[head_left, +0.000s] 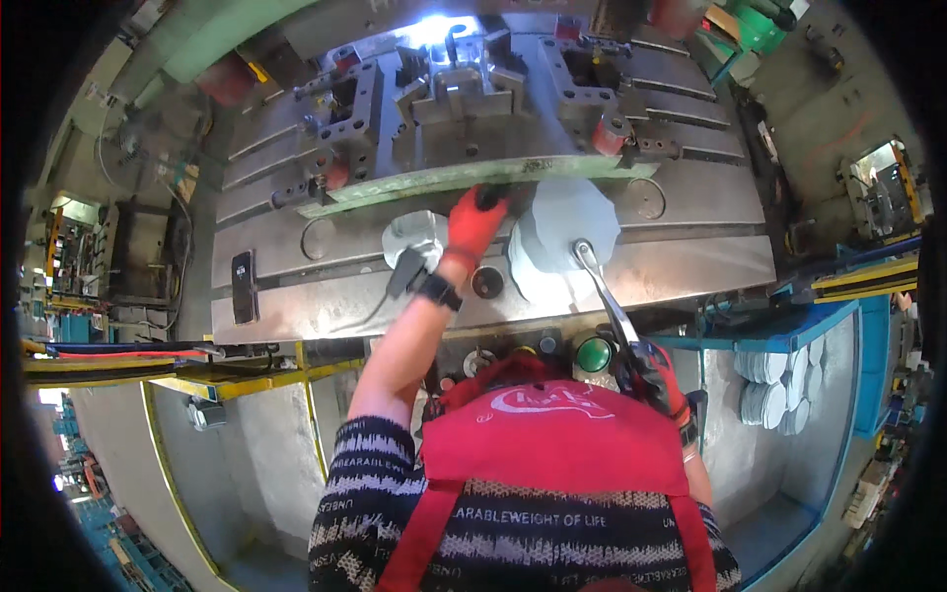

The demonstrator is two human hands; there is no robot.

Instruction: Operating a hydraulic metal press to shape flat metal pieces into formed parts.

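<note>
My right hand (659, 380), in a red and black glove, grips a long metal-handled tool (614, 308) with a round head. The head rests on a flat, roughly round metal blank (570, 212). Beneath that blank, and offset toward me, is a bright pile of similar blanks (543, 281); I cannot tell whether the top one is raised. My left hand (476, 227), gloved in red with black at the curled fingers, is closed beside the pile, close to the die's front edge. What it holds, if anything, is hidden. A smaller pale metal piece (414, 235) lies left of it.
Ahead stands a steel die (464, 109) on a slotted press bed (345, 286), lit by a bright lamp. A phone (243, 286) lies at the bed's left. Below are a green button (594, 354) and, at right, a blue-edged bin (779, 474) holding stacked discs (764, 403).
</note>
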